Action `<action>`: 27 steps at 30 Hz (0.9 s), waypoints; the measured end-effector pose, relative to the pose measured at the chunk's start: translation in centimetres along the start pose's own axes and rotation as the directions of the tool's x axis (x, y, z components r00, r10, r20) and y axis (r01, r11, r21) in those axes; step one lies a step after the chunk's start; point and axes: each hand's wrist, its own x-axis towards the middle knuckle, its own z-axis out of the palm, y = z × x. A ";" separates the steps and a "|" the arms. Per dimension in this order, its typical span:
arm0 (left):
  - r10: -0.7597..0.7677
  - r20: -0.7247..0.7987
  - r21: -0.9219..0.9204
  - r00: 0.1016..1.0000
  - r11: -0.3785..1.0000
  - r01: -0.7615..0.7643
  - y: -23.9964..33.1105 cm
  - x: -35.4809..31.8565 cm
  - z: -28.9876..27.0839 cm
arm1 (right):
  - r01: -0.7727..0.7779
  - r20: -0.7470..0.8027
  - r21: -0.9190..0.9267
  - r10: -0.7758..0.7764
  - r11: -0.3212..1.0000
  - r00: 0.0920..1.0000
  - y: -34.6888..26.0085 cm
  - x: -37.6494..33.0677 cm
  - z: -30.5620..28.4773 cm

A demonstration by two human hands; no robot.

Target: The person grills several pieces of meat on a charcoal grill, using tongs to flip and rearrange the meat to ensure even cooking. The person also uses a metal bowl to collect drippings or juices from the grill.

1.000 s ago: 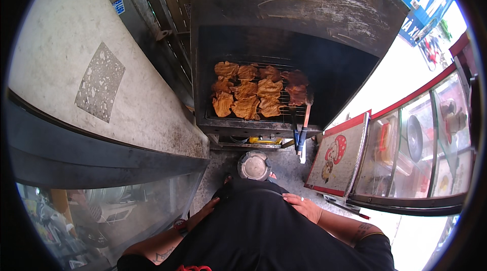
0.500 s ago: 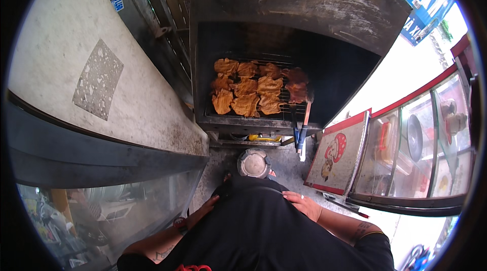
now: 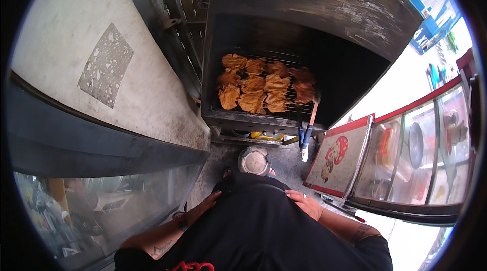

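In the head view, the left hand (image 3: 210, 201) lies open and flat on the black garment (image 3: 258, 230), and the right hand (image 3: 304, 204) lies open on it too, holding nothing. Far ahead, golden meat pieces (image 3: 258, 90) lie on the grill rack (image 3: 299, 111). A round metal lid (image 3: 254, 160) sits near, on the ground.
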 end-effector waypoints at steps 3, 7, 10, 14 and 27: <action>0.072 0.020 -0.063 0.997 0.996 -0.071 -4.1 -0.9 -0.3 | 0.015 0.003 -0.010 -0.014 1.000 1.000 -0.3 0.7 -0.1; 0.136 0.049 -0.089 0.990 0.987 -0.131 -5.9 -0.9 -0.5 | -0.003 -0.004 -0.022 0.003 1.000 1.000 -0.3 0.2 0.3; 0.216 0.040 -0.018 0.976 0.976 -0.215 -3.3 -0.8 -0.4 | -0.006 0.006 -0.010 0.006 1.000 1.000 -0.2 0.2 0.3; 0.202 0.023 -0.023 0.979 0.979 -0.201 -3.8 -1.1 -0.2 | -0.040 0.033 -0.001 0.040 0.999 0.999 -0.6 0.5 0.2; 0.296 0.016 0.120 0.955 0.948 -0.296 -2.9 -1.0 -0.5 | -0.088 0.037 -0.016 0.088 0.996 0.995 -1.3 1.3 0.6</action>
